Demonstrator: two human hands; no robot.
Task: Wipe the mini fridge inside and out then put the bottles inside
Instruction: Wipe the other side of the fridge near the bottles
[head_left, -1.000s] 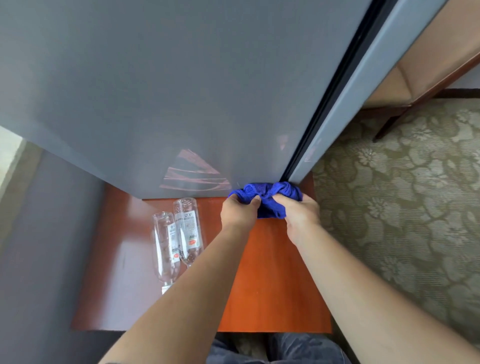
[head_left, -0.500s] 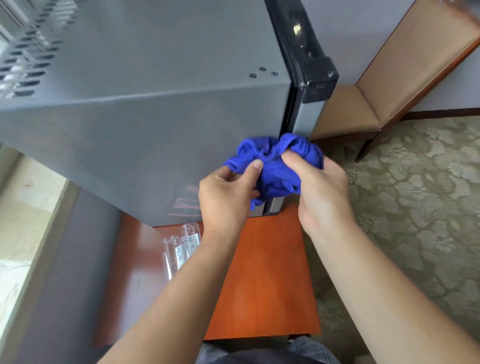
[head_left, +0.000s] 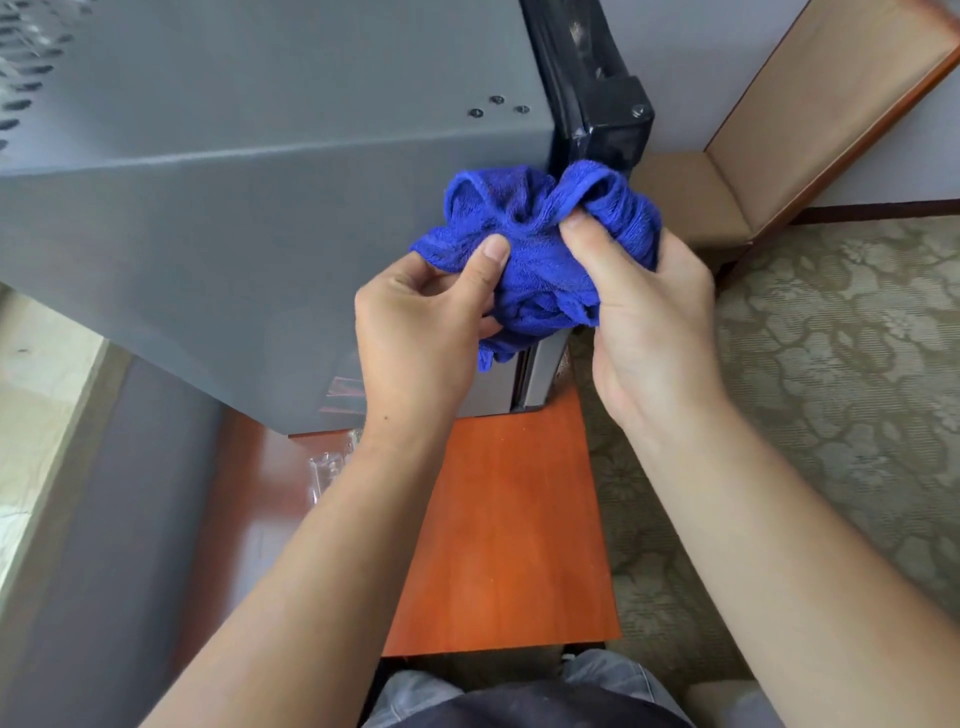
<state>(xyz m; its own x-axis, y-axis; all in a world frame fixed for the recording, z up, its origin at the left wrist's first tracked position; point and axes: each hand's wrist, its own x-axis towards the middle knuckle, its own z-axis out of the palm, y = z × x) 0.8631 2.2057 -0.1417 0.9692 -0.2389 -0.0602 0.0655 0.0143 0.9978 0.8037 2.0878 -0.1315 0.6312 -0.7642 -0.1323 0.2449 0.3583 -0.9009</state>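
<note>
At the door-side corner of the grey mini fridge (head_left: 234, 234) both hands grip the bunched blue cloth (head_left: 540, 249) — the left hand (head_left: 421, 332) pinches it under the thumb, the right hand (head_left: 654, 322) curls its fingers round it. The bottles (head_left: 323, 467) lie at the fridge's foot, mostly hidden.

The mini fridge (head_left: 260, 234) stands on the table (head_left: 498, 545). Before its near corner, the cloth (head_left: 535, 249); at its foot, on the table, bottles (head_left: 324, 470); right of it, the chair (head_left: 753, 156).
</note>
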